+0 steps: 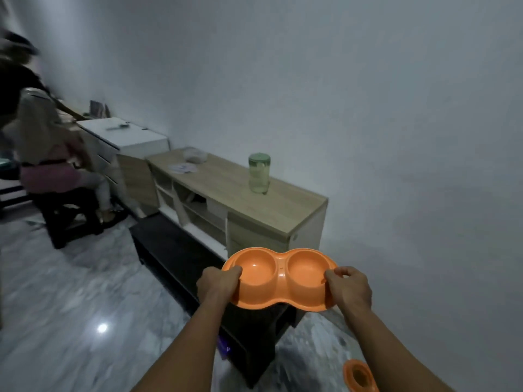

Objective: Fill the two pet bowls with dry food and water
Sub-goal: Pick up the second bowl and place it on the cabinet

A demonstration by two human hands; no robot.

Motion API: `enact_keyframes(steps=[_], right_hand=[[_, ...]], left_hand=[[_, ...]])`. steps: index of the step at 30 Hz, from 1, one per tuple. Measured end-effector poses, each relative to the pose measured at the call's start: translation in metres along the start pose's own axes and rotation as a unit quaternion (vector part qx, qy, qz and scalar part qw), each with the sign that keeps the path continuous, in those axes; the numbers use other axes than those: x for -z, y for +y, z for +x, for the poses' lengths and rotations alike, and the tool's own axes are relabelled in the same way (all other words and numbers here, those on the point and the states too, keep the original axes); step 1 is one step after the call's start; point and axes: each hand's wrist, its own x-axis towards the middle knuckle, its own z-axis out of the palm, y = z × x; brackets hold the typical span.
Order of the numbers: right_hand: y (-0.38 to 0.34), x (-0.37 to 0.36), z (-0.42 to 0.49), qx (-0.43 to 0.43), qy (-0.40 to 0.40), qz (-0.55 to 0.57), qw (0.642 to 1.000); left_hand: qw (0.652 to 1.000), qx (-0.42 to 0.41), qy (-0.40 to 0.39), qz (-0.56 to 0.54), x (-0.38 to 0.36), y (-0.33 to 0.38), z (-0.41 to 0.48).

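Note:
An orange double pet bowl (280, 271) is held level in the air above a low black bench. My left hand (219, 284) grips its left rim, and my right hand (349, 287) grips its right rim with the thumb on top. Both wells look empty. A clear jar with a green lid (259, 174) stands upright on the wooden cabinet beyond the bowl. An orange container (359, 376) sits on the floor at the lower right, partly behind my right forearm.
The wooden cabinet (283, 210) runs along the white wall, with a clear bag and papers at its far end. A black bench (181, 250) stands in front of it. A person sits on a dark stool (70, 219) at the left beside a white drawer unit. The floor is glossy marble.

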Motion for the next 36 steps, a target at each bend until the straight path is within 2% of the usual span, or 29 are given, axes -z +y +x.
enact_keyframes(steps=[7,12,17,23,31,36], right_hand=[[-0.091,-0.166,0.003,0.023,-0.076,0.019,0.997],[-0.162,-0.296,0.003,0.001,-0.085,0.061,0.995],[-0.23,-0.396,0.02,-0.01,-0.066,0.076,0.995],[-0.289,-0.475,0.077,0.005,-0.041,0.039,0.998],[-0.345,-0.598,0.205,-0.012,-0.012,0.045,0.999],[-0.372,-0.641,0.263,-0.044,0.028,0.039,0.998]], left_hand=[[0.997,-0.006,0.07,-0.022,0.107,0.012,0.14],[0.996,-0.011,0.088,-0.001,0.188,0.04,0.263],[0.997,-0.027,0.075,0.016,0.242,0.082,0.377],[0.998,-0.035,0.049,0.008,0.243,0.125,0.496],[0.998,-0.058,0.028,0.014,0.204,0.203,0.666],[0.997,-0.063,0.011,0.036,0.178,0.245,0.74]])
